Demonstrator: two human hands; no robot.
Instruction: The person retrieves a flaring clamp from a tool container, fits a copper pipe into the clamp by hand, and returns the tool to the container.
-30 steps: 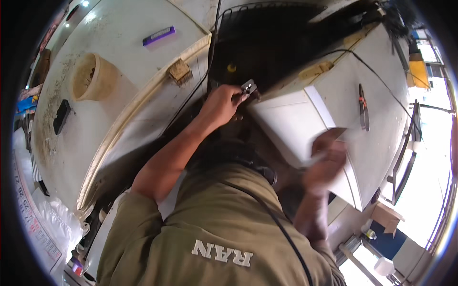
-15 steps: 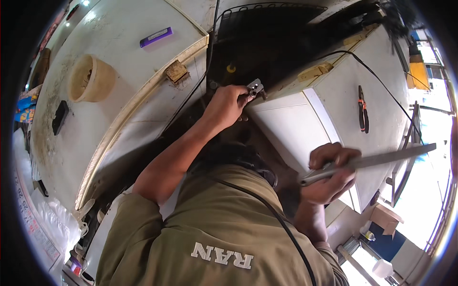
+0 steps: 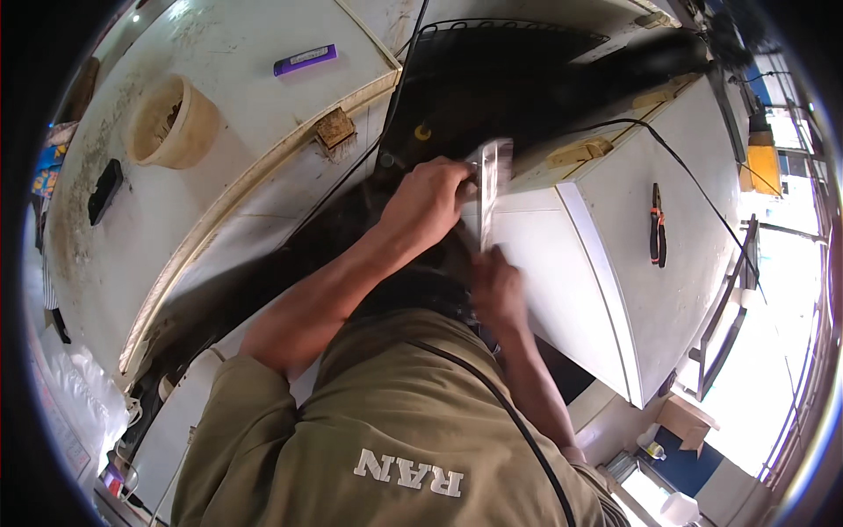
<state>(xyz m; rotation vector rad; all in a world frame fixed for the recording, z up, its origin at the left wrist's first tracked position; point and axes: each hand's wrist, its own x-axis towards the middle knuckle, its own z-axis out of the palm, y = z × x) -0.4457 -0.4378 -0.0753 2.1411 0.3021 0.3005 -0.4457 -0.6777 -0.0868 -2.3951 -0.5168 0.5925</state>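
My left hand (image 3: 428, 202) is closed over the dark gap between two white panelled surfaces. Its fingers pinch a small metal part, now mostly covered by the bar and the fingers. My right hand (image 3: 499, 290), blurred by motion, grips a long flat grey metal bar (image 3: 488, 206) by its near end. The bar points away from me, its far end beside the left fingertips; whether it touches the small part, I cannot tell. On the right white surface (image 3: 606, 325) lies a pair of pliers (image 3: 658, 230) with black and orange handles.
A cream plastic tub (image 3: 189, 136) with small things inside, a purple box (image 3: 305, 60) and a black block (image 3: 105, 191) are on the left white surface (image 3: 237, 132). Wood blocks (image 3: 335, 130) sit at its edge. A black cable (image 3: 702, 184) crosses the right surface.
My right hand has swung left and away from me, turning the bar from sideways to pointing forward beside my left hand. The left hand has stayed nearly in place. The view has shifted slightly.
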